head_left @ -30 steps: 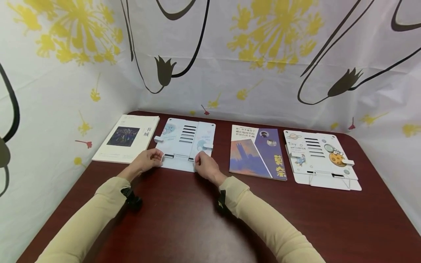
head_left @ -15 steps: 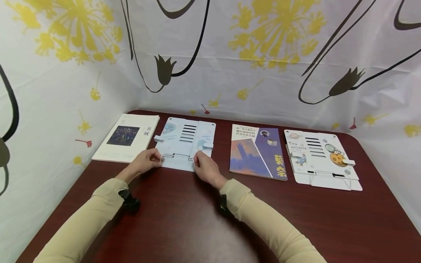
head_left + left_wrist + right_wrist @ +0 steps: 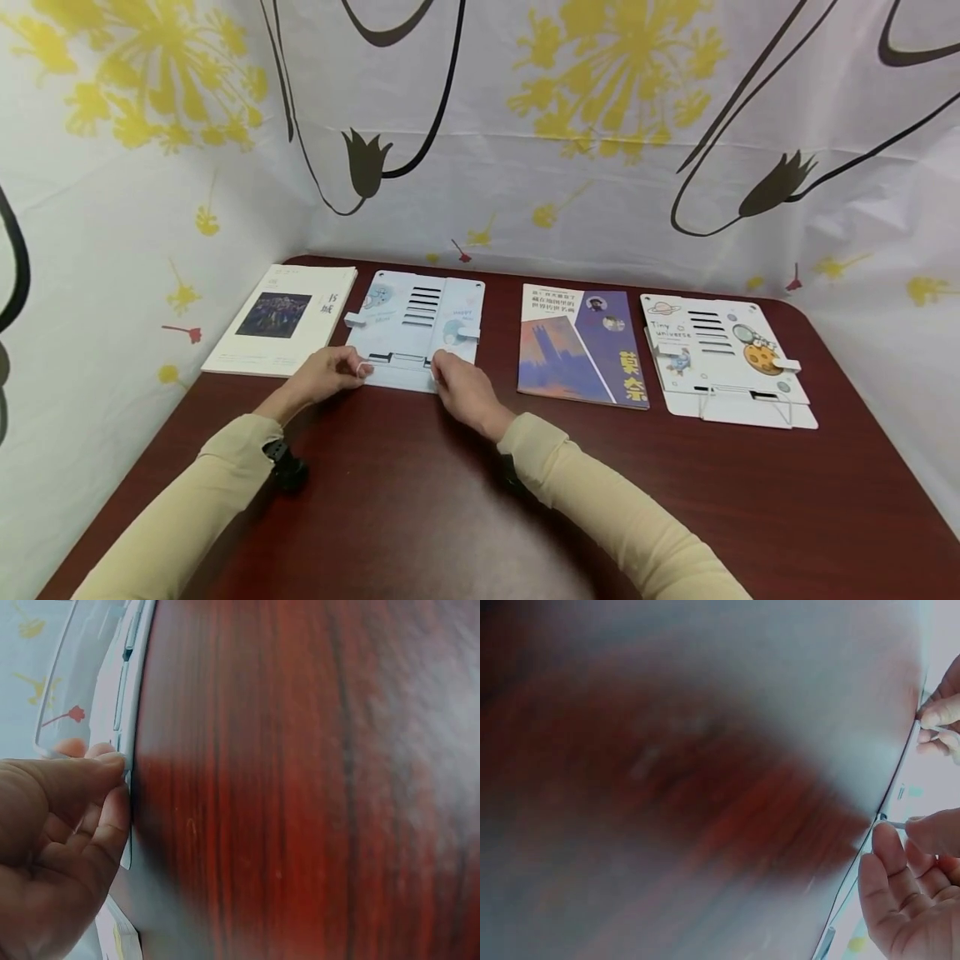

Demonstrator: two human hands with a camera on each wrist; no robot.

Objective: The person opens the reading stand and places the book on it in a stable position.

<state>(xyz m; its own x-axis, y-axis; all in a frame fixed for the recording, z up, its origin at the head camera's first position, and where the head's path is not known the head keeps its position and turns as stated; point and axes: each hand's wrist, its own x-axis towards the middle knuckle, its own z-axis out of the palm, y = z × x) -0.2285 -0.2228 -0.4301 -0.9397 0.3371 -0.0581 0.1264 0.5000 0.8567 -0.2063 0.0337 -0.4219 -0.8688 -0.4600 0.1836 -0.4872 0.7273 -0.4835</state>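
A light blue book stand (image 3: 416,312) with cartoon prints and a row of slots lies flat at the back of the table. Both hands are at its front edge. My left hand (image 3: 326,375) pinches the left end of the stand's thin white wire (image 3: 46,697), which shows as a rounded loop in the left wrist view. At the other end of the same edge, my right hand (image 3: 468,392) pinches the wire (image 3: 896,823) between thumb and fingertip. Part of the front edge is hidden behind the right fingers.
Left of the stand lies a cream book (image 3: 281,321) with a dark picture. To the right are a purple and orange book (image 3: 581,346) and a second, white book stand (image 3: 723,358) with space prints. A patterned white cloth (image 3: 480,167) hangs behind the table (image 3: 420,500).
The head view has shifted a little. Both hands keep their pinch at the stand's front edge, the right fingertips slightly further left than before. The books and the white stand stay put.
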